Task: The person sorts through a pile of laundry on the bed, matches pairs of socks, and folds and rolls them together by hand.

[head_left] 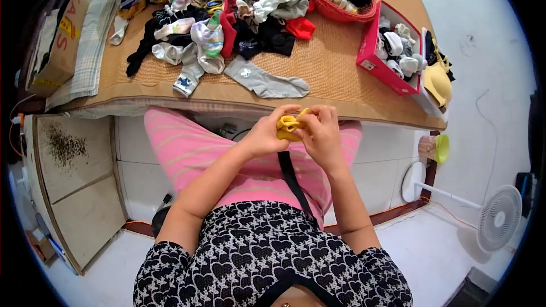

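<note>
Above my lap, just off the mat's front edge, both hands hold a rolled-up yellow sock (288, 127). My left hand (266, 135) is closed around its left side, thumb and fingers on the fabric. My right hand (324, 137) pinches it from the right, at the top edge. Part of the sock is hidden behind the fingers. Closest to my hands on the mat lies a flat grey sock (266, 81) with a white patch. Beyond it spreads a heap of mixed socks (211, 28), with a red sock (228, 25) standing out.
A red woven basket (327, 8) and a pink box (368, 51), both with bundled socks, stand at the right of the mat (335, 88). A yellow bra (438, 84) lies beside the box. A cardboard box (68, 45) is at left, a white fan (499, 219) at lower right.
</note>
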Action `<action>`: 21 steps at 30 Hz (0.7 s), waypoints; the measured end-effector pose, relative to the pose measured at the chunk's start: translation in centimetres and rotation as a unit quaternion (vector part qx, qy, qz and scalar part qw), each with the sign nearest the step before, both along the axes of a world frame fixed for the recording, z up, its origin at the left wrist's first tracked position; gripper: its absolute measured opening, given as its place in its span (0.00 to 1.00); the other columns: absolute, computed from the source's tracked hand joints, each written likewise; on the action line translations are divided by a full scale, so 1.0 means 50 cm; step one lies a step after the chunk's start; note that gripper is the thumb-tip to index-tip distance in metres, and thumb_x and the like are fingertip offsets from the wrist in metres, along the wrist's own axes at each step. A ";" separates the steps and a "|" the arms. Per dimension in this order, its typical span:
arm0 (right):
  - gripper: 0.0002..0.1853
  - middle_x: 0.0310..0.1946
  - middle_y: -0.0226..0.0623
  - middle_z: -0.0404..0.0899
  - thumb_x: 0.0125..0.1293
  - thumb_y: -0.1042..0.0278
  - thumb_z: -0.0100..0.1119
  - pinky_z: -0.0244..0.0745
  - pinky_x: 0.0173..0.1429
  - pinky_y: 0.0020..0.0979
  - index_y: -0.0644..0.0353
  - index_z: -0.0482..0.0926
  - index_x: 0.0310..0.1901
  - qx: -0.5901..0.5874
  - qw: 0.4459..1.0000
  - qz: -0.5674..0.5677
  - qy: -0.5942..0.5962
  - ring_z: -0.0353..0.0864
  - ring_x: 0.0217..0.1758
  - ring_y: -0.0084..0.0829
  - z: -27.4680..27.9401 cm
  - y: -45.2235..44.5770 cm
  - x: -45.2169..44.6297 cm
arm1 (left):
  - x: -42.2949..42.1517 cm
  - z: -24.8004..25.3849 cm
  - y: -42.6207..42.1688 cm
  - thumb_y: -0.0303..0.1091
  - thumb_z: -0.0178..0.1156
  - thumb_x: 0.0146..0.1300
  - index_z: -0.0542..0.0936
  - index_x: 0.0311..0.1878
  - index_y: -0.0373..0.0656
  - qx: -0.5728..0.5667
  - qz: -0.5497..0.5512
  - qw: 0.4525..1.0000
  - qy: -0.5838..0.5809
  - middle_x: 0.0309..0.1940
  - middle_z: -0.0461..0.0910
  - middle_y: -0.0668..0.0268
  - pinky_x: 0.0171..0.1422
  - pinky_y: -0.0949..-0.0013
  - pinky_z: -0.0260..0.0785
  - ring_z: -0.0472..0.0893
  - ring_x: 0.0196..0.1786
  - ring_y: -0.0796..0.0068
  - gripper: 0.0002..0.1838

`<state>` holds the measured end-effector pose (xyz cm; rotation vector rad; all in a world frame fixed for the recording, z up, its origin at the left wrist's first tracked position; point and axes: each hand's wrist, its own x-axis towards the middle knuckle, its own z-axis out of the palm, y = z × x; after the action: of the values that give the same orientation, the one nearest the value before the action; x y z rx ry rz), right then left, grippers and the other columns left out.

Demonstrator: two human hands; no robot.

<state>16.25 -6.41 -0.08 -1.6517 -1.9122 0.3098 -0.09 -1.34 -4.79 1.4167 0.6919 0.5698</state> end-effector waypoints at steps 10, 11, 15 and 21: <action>0.09 0.39 0.34 0.77 0.49 0.75 0.64 0.71 0.48 0.37 0.59 0.76 0.33 0.109 0.994 0.012 -0.020 0.75 0.44 0.39 -0.025 -0.017 0.011 | 0.001 0.007 0.004 0.25 0.61 0.45 0.61 0.66 0.50 0.056 0.043 0.997 0.027 0.51 0.76 0.53 0.57 0.63 0.69 0.77 0.55 0.53 0.40; 0.10 0.41 0.35 0.77 0.49 0.75 0.64 0.71 0.49 0.37 0.58 0.75 0.35 0.105 0.994 -0.004 0.017 0.74 0.44 0.40 -0.025 -0.018 0.009 | 0.000 0.007 0.004 0.25 0.61 0.45 0.61 0.66 0.50 0.056 0.043 0.997 0.028 0.51 0.76 0.53 0.57 0.63 0.69 0.77 0.55 0.53 0.40; 0.15 0.43 0.37 0.75 0.47 0.74 0.65 0.70 0.51 0.38 0.58 0.75 0.39 0.133 0.990 -0.010 0.036 0.73 0.47 0.41 -0.017 -0.011 0.006 | -0.004 0.036 0.007 0.23 0.61 0.45 0.59 0.67 0.48 0.093 0.001 0.994 0.056 0.51 0.75 0.52 0.56 0.63 0.69 0.77 0.53 0.54 0.42; 0.12 0.41 0.34 0.76 0.47 0.73 0.65 0.70 0.50 0.38 0.58 0.74 0.35 0.079 0.994 0.054 -0.055 0.73 0.47 0.41 -0.015 -0.014 0.024 | -0.004 0.042 0.005 0.21 0.60 0.45 0.58 0.68 0.45 0.087 -0.015 0.992 0.085 0.51 0.74 0.51 0.58 0.65 0.68 0.77 0.54 0.56 0.43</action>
<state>17.45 -7.12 -0.83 -1.4910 -2.0554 0.1084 -0.31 -1.11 -2.67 1.6502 0.7701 0.4987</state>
